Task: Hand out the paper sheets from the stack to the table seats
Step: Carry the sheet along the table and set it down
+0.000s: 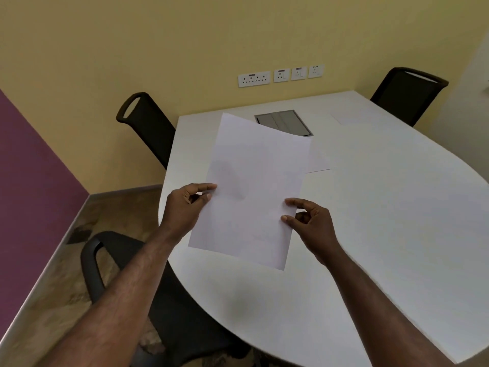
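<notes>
Starting at nine o'clock, the left hand (185, 205) pinches the left edge of the paper sheets (251, 192) between thumb and fingers; whether it is one sheet or several I cannot tell. They hang above the white table (383, 221). At three o'clock of them, the right hand (309, 223) grips the right edge likewise. One sheet on the table (318, 157) peeks out toward one o'clock, another far sheet (352, 116) lies near the two o'clock chair (407, 94). The seats by the near chair (148, 282) and ten o'clock chair (150, 125) look unserved, so I judge the job roughly half done.
</notes>
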The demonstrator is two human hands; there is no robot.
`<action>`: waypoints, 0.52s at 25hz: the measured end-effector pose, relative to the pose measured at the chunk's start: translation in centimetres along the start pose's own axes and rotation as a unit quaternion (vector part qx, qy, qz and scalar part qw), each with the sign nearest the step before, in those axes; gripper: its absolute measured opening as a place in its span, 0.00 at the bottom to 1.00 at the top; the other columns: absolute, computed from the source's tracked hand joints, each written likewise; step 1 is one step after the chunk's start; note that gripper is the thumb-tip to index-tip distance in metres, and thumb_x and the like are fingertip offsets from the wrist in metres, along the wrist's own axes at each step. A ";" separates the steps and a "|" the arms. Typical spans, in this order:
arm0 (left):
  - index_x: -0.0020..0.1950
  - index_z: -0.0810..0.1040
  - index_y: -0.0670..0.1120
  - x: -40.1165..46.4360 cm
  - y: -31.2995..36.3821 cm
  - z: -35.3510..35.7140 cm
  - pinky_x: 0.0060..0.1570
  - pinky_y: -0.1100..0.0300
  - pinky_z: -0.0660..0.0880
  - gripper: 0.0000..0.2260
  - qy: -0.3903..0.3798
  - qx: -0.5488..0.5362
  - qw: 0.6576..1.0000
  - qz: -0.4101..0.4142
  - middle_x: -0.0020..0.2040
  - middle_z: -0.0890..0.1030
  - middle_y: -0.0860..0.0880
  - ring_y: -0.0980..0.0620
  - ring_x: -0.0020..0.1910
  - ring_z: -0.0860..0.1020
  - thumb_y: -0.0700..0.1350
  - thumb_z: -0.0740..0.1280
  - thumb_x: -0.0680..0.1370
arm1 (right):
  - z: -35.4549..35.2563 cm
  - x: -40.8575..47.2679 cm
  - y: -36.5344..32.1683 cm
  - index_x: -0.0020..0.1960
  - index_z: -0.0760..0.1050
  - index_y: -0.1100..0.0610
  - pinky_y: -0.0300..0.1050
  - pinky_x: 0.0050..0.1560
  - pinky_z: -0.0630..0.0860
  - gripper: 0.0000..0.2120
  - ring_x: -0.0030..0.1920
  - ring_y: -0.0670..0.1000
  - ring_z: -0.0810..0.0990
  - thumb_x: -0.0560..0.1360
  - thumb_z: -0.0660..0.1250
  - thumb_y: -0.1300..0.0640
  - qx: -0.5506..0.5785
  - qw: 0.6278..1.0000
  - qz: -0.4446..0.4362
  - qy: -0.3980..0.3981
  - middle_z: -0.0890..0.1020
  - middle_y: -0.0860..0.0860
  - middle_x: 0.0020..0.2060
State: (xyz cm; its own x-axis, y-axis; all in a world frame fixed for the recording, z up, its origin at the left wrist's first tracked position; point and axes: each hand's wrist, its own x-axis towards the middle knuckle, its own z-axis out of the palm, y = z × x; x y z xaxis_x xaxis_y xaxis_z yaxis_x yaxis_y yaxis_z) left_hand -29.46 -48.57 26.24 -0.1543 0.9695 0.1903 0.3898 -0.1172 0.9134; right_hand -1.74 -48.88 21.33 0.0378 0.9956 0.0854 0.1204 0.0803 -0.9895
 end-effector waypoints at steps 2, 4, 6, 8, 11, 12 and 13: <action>0.51 0.83 0.56 2.2 -2.1 -2.1 0.53 0.44 0.79 0.12 -0.030 -0.002 1.000 0.003 0.46 0.85 0.51 0.40 0.47 0.81 0.39 0.68 0.76 | 3.1 0.1 0.4 0.54 0.81 0.51 0.36 0.35 0.73 0.17 0.33 0.44 0.78 0.69 0.74 0.66 -0.009 1.000 0.015 0.026 0.84 0.49 0.38; 0.51 0.83 0.56 4.3 -4.6 -3.6 0.51 0.45 0.80 0.12 -0.066 0.005 0.998 0.000 0.45 0.85 0.51 0.39 0.46 0.80 0.39 0.68 0.76 | 6.0 0.1 1.3 0.55 0.81 0.53 0.31 0.32 0.71 0.17 0.30 0.40 0.76 0.69 0.74 0.67 -0.021 0.998 0.034 0.052 0.83 0.46 0.37; 0.51 0.84 0.55 6.0 -7.2 -4.3 0.51 0.44 0.80 0.11 -0.097 0.013 0.995 -0.010 0.44 0.85 0.48 0.37 0.45 0.79 0.40 0.69 0.75 | 8.4 -0.1 2.2 0.54 0.81 0.53 0.29 0.32 0.70 0.17 0.29 0.39 0.75 0.69 0.74 0.67 -0.032 0.995 0.055 0.078 0.81 0.44 0.35; 0.51 0.84 0.55 7.4 -9.5 -4.4 0.50 0.44 0.80 0.11 -0.127 0.024 0.991 -0.020 0.43 0.85 0.44 0.37 0.45 0.80 0.40 0.70 0.75 | 10.2 -0.3 3.3 0.54 0.81 0.52 0.30 0.33 0.70 0.17 0.29 0.40 0.75 0.68 0.74 0.66 -0.048 0.991 0.077 0.103 0.81 0.44 0.34; 0.53 0.83 0.54 9.3 -12.8 -3.4 0.43 0.55 0.80 0.13 -0.175 0.057 0.983 -0.025 0.40 0.84 0.49 0.48 0.37 0.79 0.39 0.71 0.73 | 12.2 -0.3 5.8 0.54 0.81 0.52 0.35 0.37 0.72 0.17 0.31 0.44 0.76 0.68 0.75 0.65 -0.068 0.982 0.113 0.138 0.82 0.46 0.35; 0.54 0.83 0.53 9.8 -13.9 -2.9 0.41 0.63 0.77 0.14 -0.190 0.070 0.979 -0.023 0.40 0.82 0.52 0.55 0.33 0.77 0.38 0.71 0.72 | 12.8 -0.4 6.9 0.54 0.81 0.53 0.37 0.38 0.73 0.17 0.32 0.45 0.76 0.68 0.75 0.65 -0.078 0.978 0.123 0.148 0.82 0.46 0.37; 0.55 0.83 0.53 10.3 -15.1 -2.3 0.39 0.70 0.74 0.15 -0.206 0.086 0.975 -0.018 0.41 0.82 0.54 0.58 0.32 0.75 0.37 0.72 0.71 | 13.3 -0.4 8.0 0.54 0.81 0.53 0.38 0.38 0.73 0.17 0.32 0.45 0.76 0.67 0.75 0.64 -0.090 0.974 0.135 0.156 0.83 0.46 0.38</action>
State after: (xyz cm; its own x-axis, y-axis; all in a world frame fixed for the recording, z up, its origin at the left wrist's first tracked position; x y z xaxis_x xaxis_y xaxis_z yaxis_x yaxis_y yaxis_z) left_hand -38.99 -37.33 15.22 0.1922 0.9808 -0.0339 0.5420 -0.0773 0.8368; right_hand -14.01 -48.02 11.82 0.3879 0.9143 -0.1166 0.2353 -0.2205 -0.9466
